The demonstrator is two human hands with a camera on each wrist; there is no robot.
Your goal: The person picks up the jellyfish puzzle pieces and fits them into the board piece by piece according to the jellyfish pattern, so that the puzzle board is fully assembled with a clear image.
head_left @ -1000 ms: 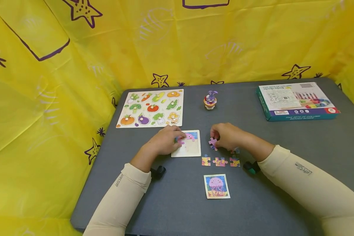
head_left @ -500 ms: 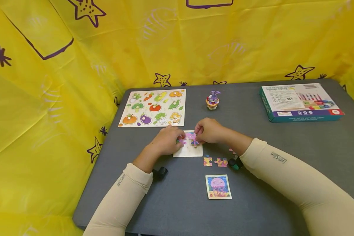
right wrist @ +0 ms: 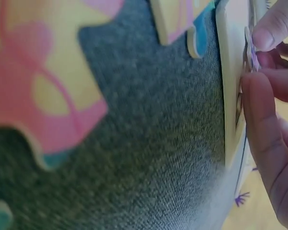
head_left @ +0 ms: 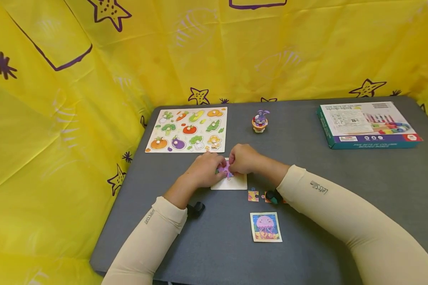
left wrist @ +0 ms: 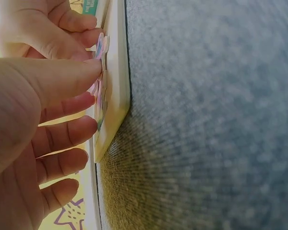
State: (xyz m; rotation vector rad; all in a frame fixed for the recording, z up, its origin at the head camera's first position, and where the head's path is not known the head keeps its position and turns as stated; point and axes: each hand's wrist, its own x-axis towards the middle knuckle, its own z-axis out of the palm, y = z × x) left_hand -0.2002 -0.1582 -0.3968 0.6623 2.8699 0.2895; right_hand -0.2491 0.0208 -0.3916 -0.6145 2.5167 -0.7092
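Note:
My left hand [head_left: 206, 170] rests at the left of a small white puzzle tray [head_left: 239, 183], its thumb and fingertips touching pink and purple jigsaw pieces there. In the left wrist view, its other fingers [left wrist: 62, 163] are spread and loosely bent along the tray's edge. Over the tray, my right hand [head_left: 245, 159] pinches a pink-purple jigsaw piece [head_left: 229, 174] between thumb and fingers, right against the pieces under my left hand. The right wrist view shows this piece [right wrist: 252, 53] edge-on. Fingers hide much of the upper tray.
Loose jigsaw pieces [head_left: 253, 196] lie in front of the tray, partly hidden by the right wrist camera [head_left: 273, 196]. Nearer is a jellyfish picture card [head_left: 266, 227]. Behind stand a vegetable peg board [head_left: 185, 130], a rabbit figurine [head_left: 260, 122] and a boxed toy [head_left: 369, 124].
My right hand has carried the jigsaw piece leftward from beside the tray onto it, up against the other pieces. My left hand has stayed at the tray's left side.

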